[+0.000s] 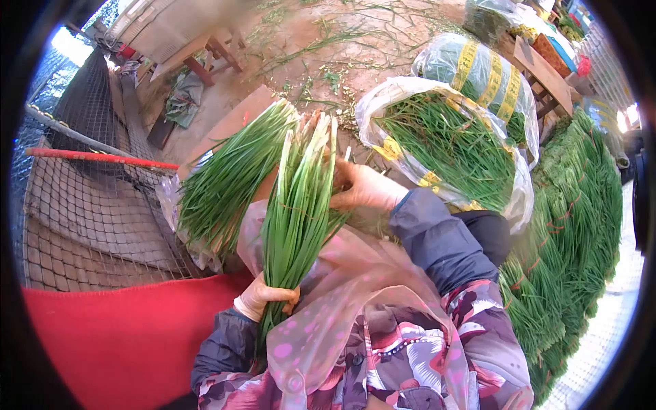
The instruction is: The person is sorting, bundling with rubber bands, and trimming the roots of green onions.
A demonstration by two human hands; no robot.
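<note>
My left hand [268, 299] is wrapped round the leafy lower end of a bunch of garlic chives [297, 205], with the pale stem ends pointing up and away. Beside the upper part of this bunch, my right hand [365, 188] is closed with bent fingers. A pale stalk tip shows above those fingers and green leaves show below them, so a few chive stalks appear to be in its grip; the fingertips are partly hidden. A larger pile of chives [236, 171] lies just left of the bunch, on a board [239, 116].
An open plastic bag [383, 92] full of chives stands to the right, with a taped, wrapped bundle [478, 68] behind it. Tied chives [560, 253] are stacked at far right. Red cloth [130, 335] lies left; loose leaves litter the floor [307, 41].
</note>
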